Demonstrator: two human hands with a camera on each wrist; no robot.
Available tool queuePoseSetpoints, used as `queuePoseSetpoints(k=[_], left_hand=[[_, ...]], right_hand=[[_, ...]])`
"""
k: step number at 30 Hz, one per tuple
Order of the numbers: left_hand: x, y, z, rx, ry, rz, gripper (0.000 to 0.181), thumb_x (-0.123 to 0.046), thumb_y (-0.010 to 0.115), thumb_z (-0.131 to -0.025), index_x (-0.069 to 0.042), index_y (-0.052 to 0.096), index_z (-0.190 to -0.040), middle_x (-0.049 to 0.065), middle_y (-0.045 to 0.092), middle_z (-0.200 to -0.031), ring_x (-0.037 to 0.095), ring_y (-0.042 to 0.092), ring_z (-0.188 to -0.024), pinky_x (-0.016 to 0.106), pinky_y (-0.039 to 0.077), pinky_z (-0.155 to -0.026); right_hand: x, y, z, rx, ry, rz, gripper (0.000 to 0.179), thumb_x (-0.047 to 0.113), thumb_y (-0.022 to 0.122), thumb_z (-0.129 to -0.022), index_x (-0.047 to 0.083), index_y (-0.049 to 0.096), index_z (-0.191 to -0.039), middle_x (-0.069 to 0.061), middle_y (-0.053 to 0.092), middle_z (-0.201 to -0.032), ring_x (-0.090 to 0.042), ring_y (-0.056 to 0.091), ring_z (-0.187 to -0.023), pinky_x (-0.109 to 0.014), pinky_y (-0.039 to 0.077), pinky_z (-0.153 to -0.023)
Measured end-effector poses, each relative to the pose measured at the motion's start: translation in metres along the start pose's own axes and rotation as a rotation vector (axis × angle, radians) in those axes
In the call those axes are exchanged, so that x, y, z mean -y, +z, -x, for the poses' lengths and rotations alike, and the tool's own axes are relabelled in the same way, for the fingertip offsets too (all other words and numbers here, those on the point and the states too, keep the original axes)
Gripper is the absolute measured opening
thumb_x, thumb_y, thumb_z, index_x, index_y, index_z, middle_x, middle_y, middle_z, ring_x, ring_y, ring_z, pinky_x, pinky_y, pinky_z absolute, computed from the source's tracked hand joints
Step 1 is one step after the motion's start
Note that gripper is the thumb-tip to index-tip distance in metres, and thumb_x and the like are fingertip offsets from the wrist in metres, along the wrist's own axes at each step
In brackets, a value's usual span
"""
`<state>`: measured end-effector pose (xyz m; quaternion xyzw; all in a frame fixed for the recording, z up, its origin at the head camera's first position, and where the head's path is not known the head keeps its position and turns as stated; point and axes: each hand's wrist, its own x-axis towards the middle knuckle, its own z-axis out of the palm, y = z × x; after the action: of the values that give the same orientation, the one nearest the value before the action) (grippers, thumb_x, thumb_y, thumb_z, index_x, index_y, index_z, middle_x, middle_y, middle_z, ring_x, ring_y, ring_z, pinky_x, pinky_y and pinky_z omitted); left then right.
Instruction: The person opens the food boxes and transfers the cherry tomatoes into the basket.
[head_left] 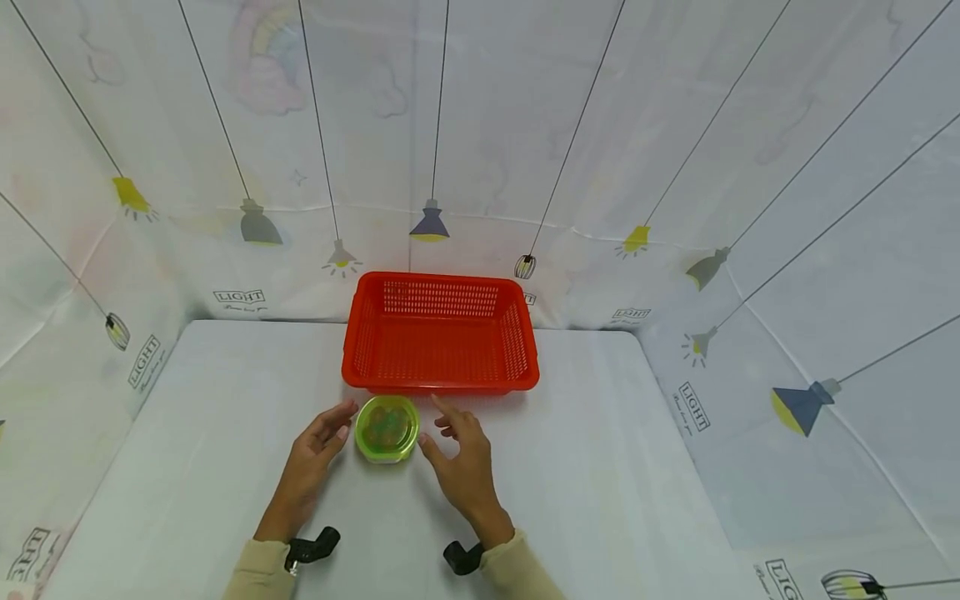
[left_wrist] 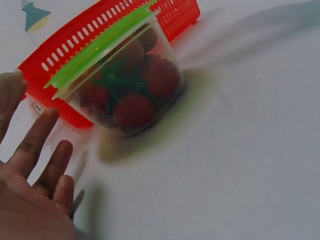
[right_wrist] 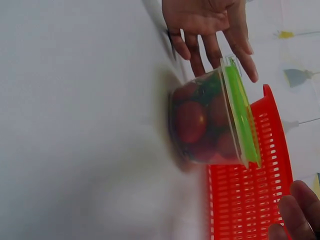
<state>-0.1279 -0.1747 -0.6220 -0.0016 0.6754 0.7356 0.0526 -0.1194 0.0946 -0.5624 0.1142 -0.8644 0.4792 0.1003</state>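
A clear plastic food container with a bright green lid stands upright on the white table, just in front of the red basket. Through its wall in the left wrist view, several red tomatoes with green stems show inside. My left hand is to the container's left, fingers extended and apart from it. On the other side, my right hand has its thumb and fingers spread near the container, holding nothing. In the right wrist view only some fingertips of the right hand show, at the lower right corner.
The red slotted basket sits at the table's back edge, directly behind the container. White curtains printed with lamps surround the white table at the back and sides. A black wrist camera is strapped to each wrist.
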Motion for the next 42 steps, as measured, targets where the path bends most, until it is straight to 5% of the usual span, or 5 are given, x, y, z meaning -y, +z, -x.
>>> queuePoseSetpoints(k=[10, 29, 42], left_hand=[[0.01, 0.0, -0.003, 0.032, -0.039, 0.098, 0.054, -0.028, 0.058, -0.111, -0.015, 0.043, -0.161, 0.006, 0.043, -0.168, 0.001, 0.045, -0.147, 0.008, 0.038, -0.113], [0.015, 0.002, -0.002, 0.014, -0.07, 0.072, 0.055, -0.031, 0.061, -0.109, -0.017, 0.046, -0.16, 0.005, 0.047, -0.167, -0.003, 0.047, -0.146, 0.006, 0.037, -0.111], [0.016, 0.005, -0.002, 0.016, -0.029, 0.064, 0.056, -0.024, 0.065, -0.107, -0.014, 0.047, -0.159, 0.01, 0.052, -0.162, -0.003, 0.053, -0.141, 0.01, 0.041, -0.111]], right_hand=[[-0.01, 0.017, 0.008, 0.059, 0.078, -0.072, 0.057, 0.029, 0.074, -0.1, 0.028, 0.055, -0.154, -0.004, 0.065, -0.114, -0.023, 0.066, -0.104, -0.041, 0.059, -0.094], [-0.022, 0.039, 0.015, 0.142, 0.151, -0.228, 0.04, 0.022, 0.073, -0.1, 0.027, 0.066, -0.14, -0.005, 0.071, -0.101, -0.016, 0.065, -0.095, -0.025, 0.055, -0.085], [-0.021, 0.051, 0.018, 0.125, 0.207, -0.295, 0.033, 0.01, 0.073, -0.098, 0.027, 0.075, -0.126, -0.008, 0.071, -0.095, -0.012, 0.063, -0.088, -0.019, 0.052, -0.078]])
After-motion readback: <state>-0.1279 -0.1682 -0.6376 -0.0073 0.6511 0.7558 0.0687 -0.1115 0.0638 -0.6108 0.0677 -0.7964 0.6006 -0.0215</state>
